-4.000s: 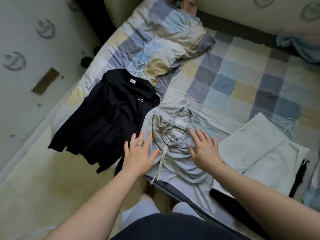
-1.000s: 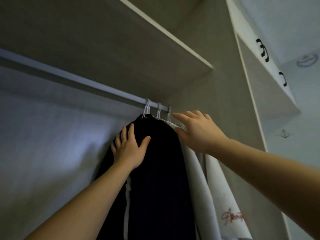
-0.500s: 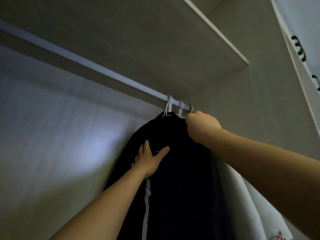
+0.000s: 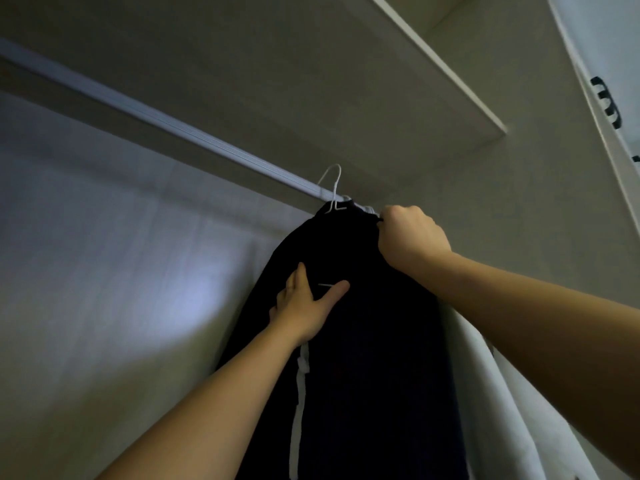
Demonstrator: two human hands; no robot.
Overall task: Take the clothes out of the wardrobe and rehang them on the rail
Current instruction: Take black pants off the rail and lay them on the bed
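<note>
Wardrobe interior, seen from below. The rail (image 4: pixel 194 133) runs from far left to right beneath a shelf (image 4: pixel 346 81). A dark garment (image 4: pixel 363 358) hangs at the rail's right end on a white wire hanger (image 4: pixel 333 188). The hanger's hook crosses the rail, but contact cannot be judged. Right hand (image 4: pixel 408 237): grip curled tight round the dark garment's top right corner. Left hand (image 4: pixel 308 306): grip spread, fingers straight, flat on the cloth lower down, above a white strip (image 4: pixel 297 410). A white garment (image 4: pixel 485 393) hangs just right of the dark one.

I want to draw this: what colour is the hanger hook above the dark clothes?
The hanger hook is white, clearest in the head view.
</note>
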